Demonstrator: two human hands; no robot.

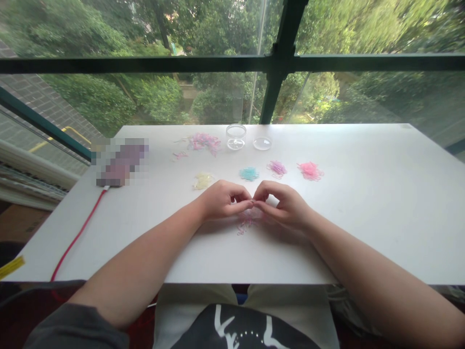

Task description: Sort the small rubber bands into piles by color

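Note:
My left hand (225, 199) and my right hand (281, 202) meet above the middle of the white table (363, 194), thumbs and forefingers pinched with their tips together. Whatever lies between the fingertips is too small to make out. Just below the hands is a loose group of pink and pale loops (244, 225), resembling small paper clips, partly hidden by my right hand. Beyond my hands are separate little piles of such loops: pale yellow (202, 181), turquoise (249, 173), purple (277, 168) and pink (310, 170).
Toward the back lies a tangled heap of pink, purple and pale loops (204, 142). A clear round container (236, 137) stands beside a shallow clear lid (262, 143). At left, a blurred-out device (123, 162) has a red cable (78, 235) running to the front edge. Windows border the far edge.

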